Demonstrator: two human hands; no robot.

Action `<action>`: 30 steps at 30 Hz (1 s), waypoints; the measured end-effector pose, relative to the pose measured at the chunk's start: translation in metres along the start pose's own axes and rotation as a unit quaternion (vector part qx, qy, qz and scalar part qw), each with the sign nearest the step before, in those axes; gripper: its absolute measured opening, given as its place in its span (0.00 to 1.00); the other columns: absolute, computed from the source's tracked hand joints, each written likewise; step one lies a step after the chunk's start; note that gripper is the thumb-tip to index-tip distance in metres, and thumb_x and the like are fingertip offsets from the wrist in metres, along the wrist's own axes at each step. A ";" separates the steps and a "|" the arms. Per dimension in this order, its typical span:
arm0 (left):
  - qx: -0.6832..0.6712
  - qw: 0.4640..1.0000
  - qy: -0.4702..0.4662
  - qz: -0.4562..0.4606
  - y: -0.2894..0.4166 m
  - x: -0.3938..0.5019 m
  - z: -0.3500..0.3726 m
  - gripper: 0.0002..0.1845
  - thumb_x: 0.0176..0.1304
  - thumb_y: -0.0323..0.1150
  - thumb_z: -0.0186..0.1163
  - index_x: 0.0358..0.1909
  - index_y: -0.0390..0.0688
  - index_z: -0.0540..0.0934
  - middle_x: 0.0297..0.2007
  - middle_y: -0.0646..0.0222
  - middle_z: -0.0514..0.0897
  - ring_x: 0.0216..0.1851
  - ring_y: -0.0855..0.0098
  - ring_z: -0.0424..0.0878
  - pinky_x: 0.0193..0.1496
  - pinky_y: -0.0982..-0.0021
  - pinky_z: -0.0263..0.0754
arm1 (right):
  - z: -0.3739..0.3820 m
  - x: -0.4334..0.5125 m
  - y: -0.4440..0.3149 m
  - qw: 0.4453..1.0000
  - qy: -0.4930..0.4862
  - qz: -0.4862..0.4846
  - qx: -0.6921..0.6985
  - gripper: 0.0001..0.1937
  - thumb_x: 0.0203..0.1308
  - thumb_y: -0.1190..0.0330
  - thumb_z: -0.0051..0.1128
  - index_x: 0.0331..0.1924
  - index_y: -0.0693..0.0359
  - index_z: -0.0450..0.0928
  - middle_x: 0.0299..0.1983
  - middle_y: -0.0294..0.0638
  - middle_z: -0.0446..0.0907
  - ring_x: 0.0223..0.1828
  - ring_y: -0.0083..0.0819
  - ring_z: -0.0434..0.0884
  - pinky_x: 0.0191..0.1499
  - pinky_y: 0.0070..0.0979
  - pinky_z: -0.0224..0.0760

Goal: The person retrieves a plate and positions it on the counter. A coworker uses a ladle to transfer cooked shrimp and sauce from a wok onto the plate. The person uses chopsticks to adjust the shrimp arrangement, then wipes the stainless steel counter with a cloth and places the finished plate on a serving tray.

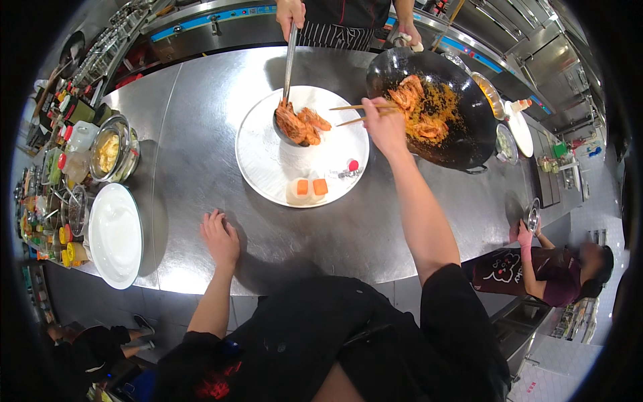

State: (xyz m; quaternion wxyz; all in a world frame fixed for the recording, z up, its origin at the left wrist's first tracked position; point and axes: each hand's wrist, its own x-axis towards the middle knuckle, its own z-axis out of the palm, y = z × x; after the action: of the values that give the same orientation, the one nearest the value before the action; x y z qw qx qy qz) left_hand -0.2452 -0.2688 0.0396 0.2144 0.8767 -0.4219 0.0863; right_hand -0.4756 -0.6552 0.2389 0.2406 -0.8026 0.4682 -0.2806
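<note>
My right hand (pixel 386 125) grips a pair of wooden chopsticks (pixel 351 107), their tips over the right side of a large round white plate (pixel 261 161). Cooked prawns (pixel 314 119) lie near the plate's middle, beside a metal ladle (pixel 290 65) that holds more prawns in its bowl. A co-worker's hand (pixel 291 15) holds the ladle's handle. My left hand (pixel 220 238) rests on the steel table, holding nothing, its fingers partly spread. Two orange cubes (pixel 302 187) on pale bases sit at the plate's near edge, and a small red piece (pixel 353 165) lies to their right.
The co-worker's other hand (pixel 411 36) holds a black wok (pixel 474 135) with prawns and orange crumbs. An oval white dish (pixel 115 236), a metal bowl (pixel 108 153) and several bottles stand left. Another person (pixel 547 271) at the right holds a metal bowl (pixel 531 215).
</note>
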 end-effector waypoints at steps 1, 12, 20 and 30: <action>0.000 1.000 -0.001 0.000 0.001 0.000 -0.001 0.18 0.64 0.30 0.57 0.57 0.42 0.75 0.64 0.61 0.74 0.72 0.51 0.63 0.75 0.45 0.51 | 0.012 0.010 -0.002 1.000 -0.010 -0.003 0.015 0.20 0.73 0.53 0.48 0.37 0.64 0.80 0.28 0.52 0.85 0.33 0.50 0.86 0.40 0.42 0.78; -0.029 0.999 -0.017 -0.015 0.001 -0.001 -0.003 0.19 0.62 0.29 0.58 0.56 0.41 0.74 0.65 0.60 0.74 0.73 0.49 0.62 0.75 0.45 0.50 | 0.025 0.022 -0.017 0.996 -0.051 -0.064 -0.034 0.18 0.71 0.54 0.50 0.37 0.62 0.81 0.28 0.54 0.84 0.36 0.54 0.84 0.41 0.45 0.77; -0.156 0.983 0.089 0.043 0.036 0.059 -0.005 0.22 0.60 0.27 0.60 0.57 0.38 0.73 0.65 0.53 0.71 0.72 0.44 0.59 0.74 0.44 0.49 | 0.028 0.016 -0.013 0.995 -0.032 -0.077 -0.048 0.18 0.71 0.55 0.52 0.37 0.61 0.82 0.21 0.46 0.82 0.28 0.43 0.85 0.35 0.37 0.76; -0.175 0.974 0.110 0.094 0.074 0.097 0.009 0.17 0.58 0.27 0.60 0.51 0.43 0.77 0.56 0.61 0.75 0.67 0.50 0.63 0.72 0.47 0.50 | 0.030 0.005 -0.002 0.999 -0.029 -0.040 -0.014 0.16 0.68 0.57 0.55 0.36 0.62 0.82 0.28 0.55 0.84 0.34 0.55 0.84 0.40 0.45 0.77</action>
State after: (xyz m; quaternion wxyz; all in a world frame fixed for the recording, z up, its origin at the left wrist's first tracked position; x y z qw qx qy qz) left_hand -0.2422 -0.3817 0.0862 0.4003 0.7671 -0.4848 0.1272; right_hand -0.4519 -0.6547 0.2192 0.2312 -0.8317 0.4327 -0.2601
